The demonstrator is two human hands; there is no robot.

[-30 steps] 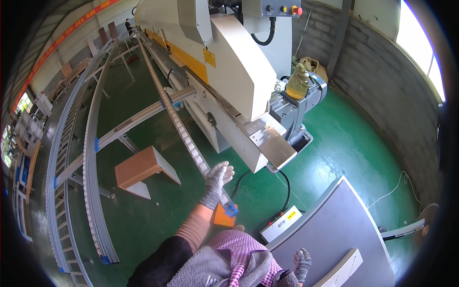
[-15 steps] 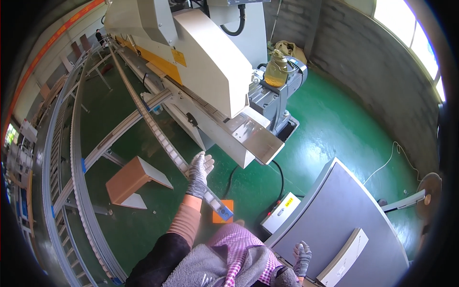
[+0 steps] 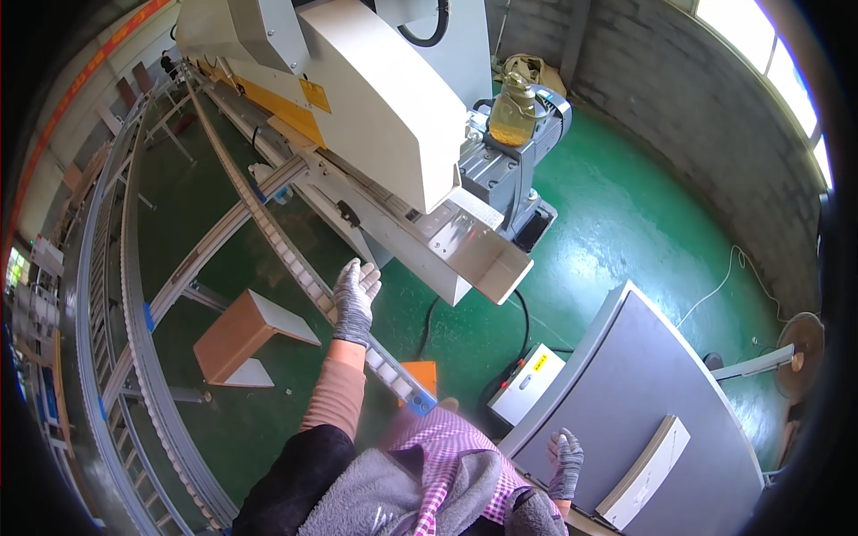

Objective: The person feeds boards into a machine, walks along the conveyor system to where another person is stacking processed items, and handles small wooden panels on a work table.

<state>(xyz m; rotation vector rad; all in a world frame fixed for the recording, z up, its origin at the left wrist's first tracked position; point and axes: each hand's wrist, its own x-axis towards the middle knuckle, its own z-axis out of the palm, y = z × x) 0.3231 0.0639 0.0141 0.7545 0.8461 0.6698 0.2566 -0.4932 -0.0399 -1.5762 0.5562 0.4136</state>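
My left hand (image 3: 356,299), in a grey-and-white work glove, is stretched out over the narrow roller rail (image 3: 290,255). Its fingers are extended and nothing is in them; whether the palm touches the rollers I cannot tell. Low on the right, my right hand (image 3: 565,460) wears the same kind of glove. It is beside the left edge of a large grey-topped table (image 3: 643,375), with its fingers loosely bent and no object in them. Nearest to it on that table lies a narrow pale board (image 3: 645,473).
A long white machine (image 3: 384,98) ends in a metal chute (image 3: 478,255) ahead. Beside it are a motor (image 3: 545,121) and a jar of yellowish liquid (image 3: 514,116). An angled brown-and-white panel (image 3: 241,335), an orange block (image 3: 420,375) and a white box (image 3: 527,384) are on the green floor.
The view has shifted slightly. My left hand has moved a little forward and left along the rail, fingers still stretched. My right hand has risen slightly by the table edge.
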